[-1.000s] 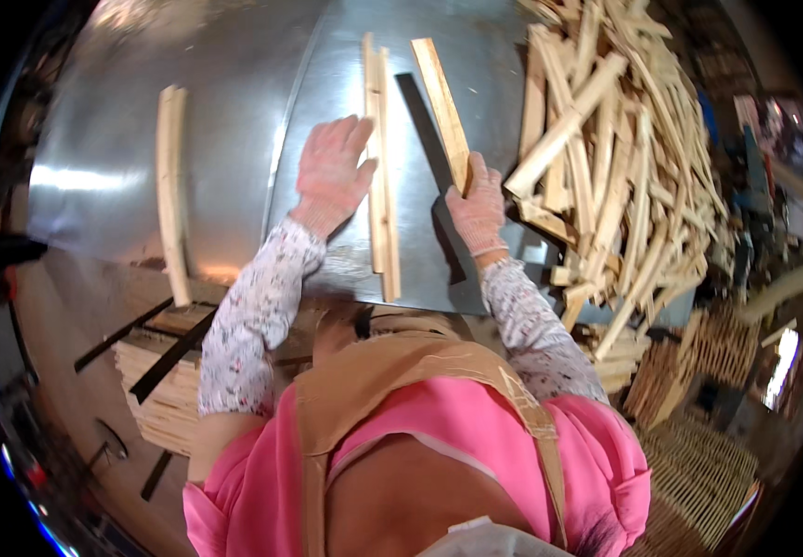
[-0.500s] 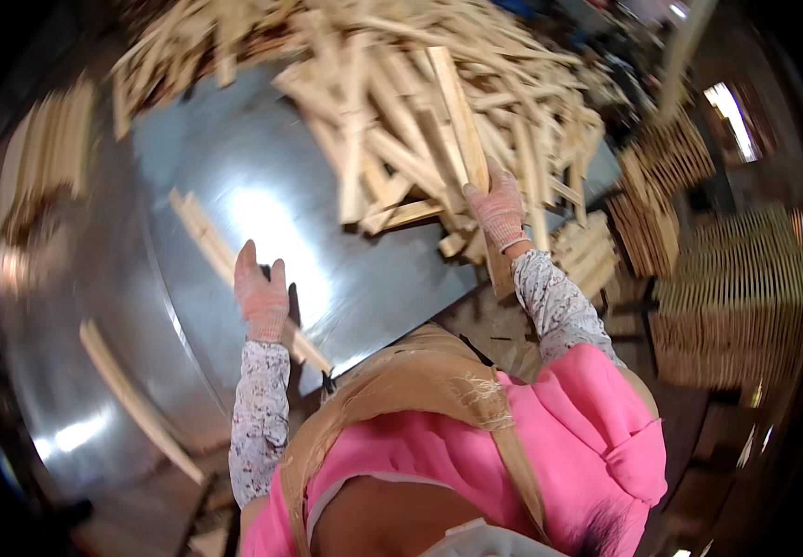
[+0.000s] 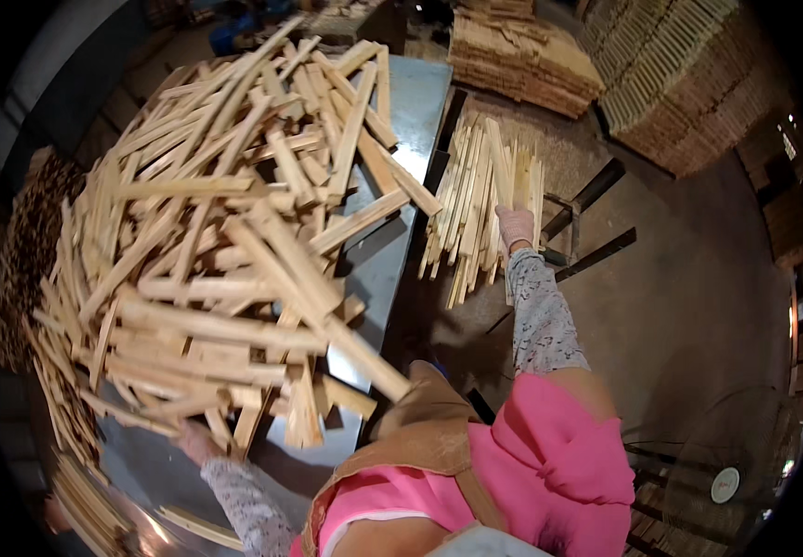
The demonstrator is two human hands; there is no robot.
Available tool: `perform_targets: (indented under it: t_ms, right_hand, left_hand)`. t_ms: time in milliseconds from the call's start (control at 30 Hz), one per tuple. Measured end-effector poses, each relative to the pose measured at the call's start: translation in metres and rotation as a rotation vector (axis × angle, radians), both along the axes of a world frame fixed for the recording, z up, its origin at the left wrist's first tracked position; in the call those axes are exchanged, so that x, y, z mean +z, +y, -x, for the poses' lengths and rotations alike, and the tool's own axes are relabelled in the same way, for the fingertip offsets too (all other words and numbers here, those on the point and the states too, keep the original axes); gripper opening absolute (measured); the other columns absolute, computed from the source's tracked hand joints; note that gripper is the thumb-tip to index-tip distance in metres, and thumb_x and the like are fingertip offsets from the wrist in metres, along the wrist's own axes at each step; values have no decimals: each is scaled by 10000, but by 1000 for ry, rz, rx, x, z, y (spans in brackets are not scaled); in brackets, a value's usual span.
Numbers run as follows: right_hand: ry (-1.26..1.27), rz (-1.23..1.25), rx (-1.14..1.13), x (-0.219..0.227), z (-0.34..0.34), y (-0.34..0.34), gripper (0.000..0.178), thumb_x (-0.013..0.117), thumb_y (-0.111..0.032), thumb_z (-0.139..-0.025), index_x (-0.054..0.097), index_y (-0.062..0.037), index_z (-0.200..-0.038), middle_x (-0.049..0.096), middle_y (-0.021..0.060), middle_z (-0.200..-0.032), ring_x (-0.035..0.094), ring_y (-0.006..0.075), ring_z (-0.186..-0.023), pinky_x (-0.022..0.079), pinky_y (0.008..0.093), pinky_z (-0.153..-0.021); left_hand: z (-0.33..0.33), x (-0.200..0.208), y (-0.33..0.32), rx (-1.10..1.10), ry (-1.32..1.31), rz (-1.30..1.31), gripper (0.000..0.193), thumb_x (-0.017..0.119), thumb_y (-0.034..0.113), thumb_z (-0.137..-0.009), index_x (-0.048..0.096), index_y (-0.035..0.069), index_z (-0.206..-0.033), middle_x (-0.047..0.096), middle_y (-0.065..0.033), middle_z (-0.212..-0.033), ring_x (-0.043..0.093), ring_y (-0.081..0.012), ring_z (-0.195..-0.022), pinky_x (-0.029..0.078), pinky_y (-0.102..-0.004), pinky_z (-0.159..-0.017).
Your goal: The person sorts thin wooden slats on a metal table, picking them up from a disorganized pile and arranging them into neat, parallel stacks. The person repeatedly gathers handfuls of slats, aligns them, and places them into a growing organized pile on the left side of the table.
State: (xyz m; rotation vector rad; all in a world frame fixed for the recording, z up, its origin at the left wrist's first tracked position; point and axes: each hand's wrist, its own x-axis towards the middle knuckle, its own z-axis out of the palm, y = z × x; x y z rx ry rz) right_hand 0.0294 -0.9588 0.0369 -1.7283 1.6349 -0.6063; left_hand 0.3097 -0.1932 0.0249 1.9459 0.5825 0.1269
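Closed around one end of a wooden strip (image 3: 500, 165), our right hand (image 3: 516, 226) has it at the stack of strips (image 3: 462, 204) beside the metal table (image 3: 425, 93). Our left hand (image 3: 199, 442) is at the loose heap (image 3: 225, 288) on the table; we cannot tell whether it grasps anything. Beyond our stack stands a tall slatted pile (image 3: 666, 84).

Dim surroundings, pale glare on the metal tabletop (image 3: 423, 88), shadowy floor (image 3: 689, 278), slight blur on wood pieces (image 3: 295, 255), black fisheye corners
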Motion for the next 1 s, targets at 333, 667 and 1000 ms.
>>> perform_targets:
  t_ms: [333, 667, 1000]
  right_hand:
    - [105, -229, 4, -191, -62, -156, 621, 573, -425, -998, 652, 11, -1434, 662, 266, -1466, 574, 430, -1417, 454, 439, -1162]
    - [-595, -353, 68, -207, -56, -161, 527, 565, -332, -1128, 639, 101, -1419, 710, 153, -1412, 642, 298, -1339, 462, 349, -1181]
    - [-628, -350, 56, -228, -72, -165, 524, 618, -322, -1091, 635, 46, -1464, 704, 128, -1394, 697, 226, -1205, 562, 333, -1010]
  left_hand:
    - [-15, 28, -9, 261, 169, -178, 560, 592, 389, -1124, 537, -45, -1473, 663, -177, -1390, 676, -285, -1198, 547, -395, -1087]
    - [-40, 9, -19, 258, 161, -123, 556, 602, 393, -1119, 570, -52, -1451, 671, -186, -1389, 674, -287, -1204, 551, -394, -1073]
    - [-37, -3, -16, 271, 150, -44, 554, 612, 397, -1114, 604, -59, -1429, 679, -195, -1388, 671, -289, -1210, 555, -393, -1060]
